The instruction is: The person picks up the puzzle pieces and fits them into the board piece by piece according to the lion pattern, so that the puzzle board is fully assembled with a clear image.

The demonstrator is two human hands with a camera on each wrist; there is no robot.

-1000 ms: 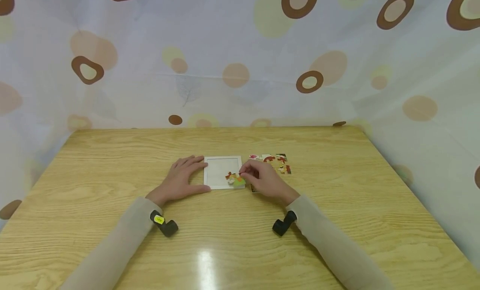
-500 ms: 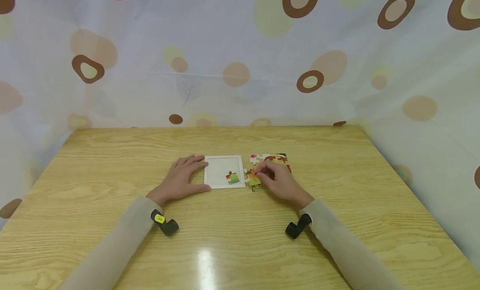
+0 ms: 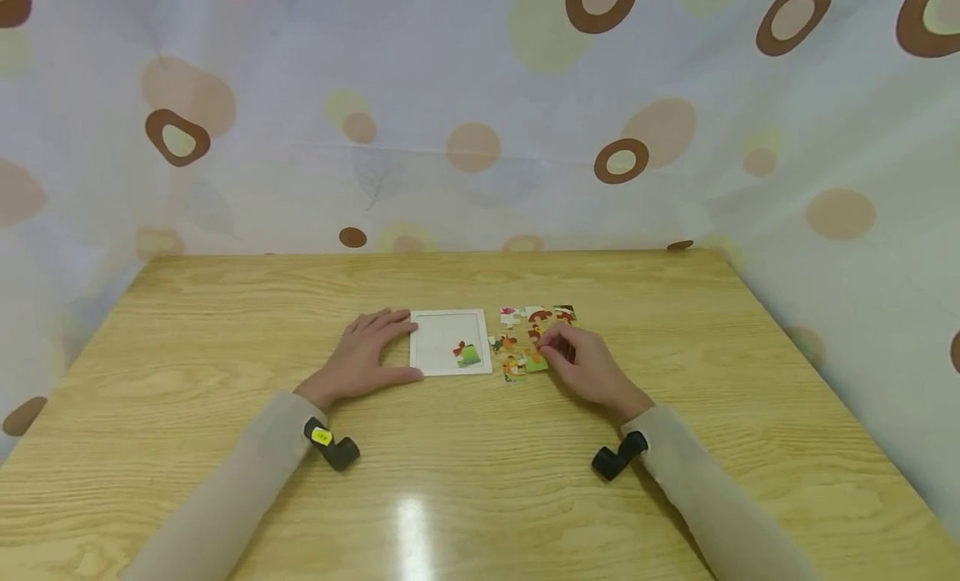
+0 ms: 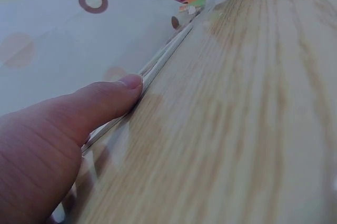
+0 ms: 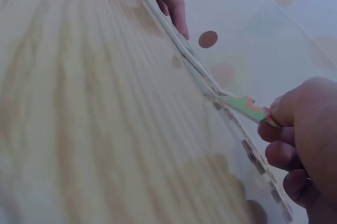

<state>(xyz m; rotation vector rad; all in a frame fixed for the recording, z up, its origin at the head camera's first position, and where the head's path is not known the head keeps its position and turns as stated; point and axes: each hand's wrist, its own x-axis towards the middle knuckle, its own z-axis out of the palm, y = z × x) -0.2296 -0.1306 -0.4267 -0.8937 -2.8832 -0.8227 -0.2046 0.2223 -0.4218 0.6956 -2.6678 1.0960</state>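
In the head view a white puzzle frame [image 3: 487, 343] lies on the table, with one red and green jigsaw piece [image 3: 467, 354] in its lower right part. My left hand [image 3: 365, 358] rests at the frame's left side, fingers spread and thumb along the near corner. Between thumb and fingertips my right hand [image 3: 588, 366] pinches a green and orange jigsaw piece [image 5: 243, 107]. That piece is raised off the table, as the right wrist view shows. Beneath and around it lie several loose pieces, among them a tiger-faced piece [image 3: 514, 368]; the hand hides some of them.
Further loose pieces, such as a white and pink piece [image 3: 510, 316] and a dark-edged piece [image 3: 565, 313], lie right of the frame. The wooden table [image 3: 465, 481] ends at a patterned curtain [image 3: 420, 131] behind and at the sides.
My right hand has carried the green and orange jigsaw piece rightward, from over the frame to over the loose pieces. The piece in the frame now shows fully. My left hand has stayed put.
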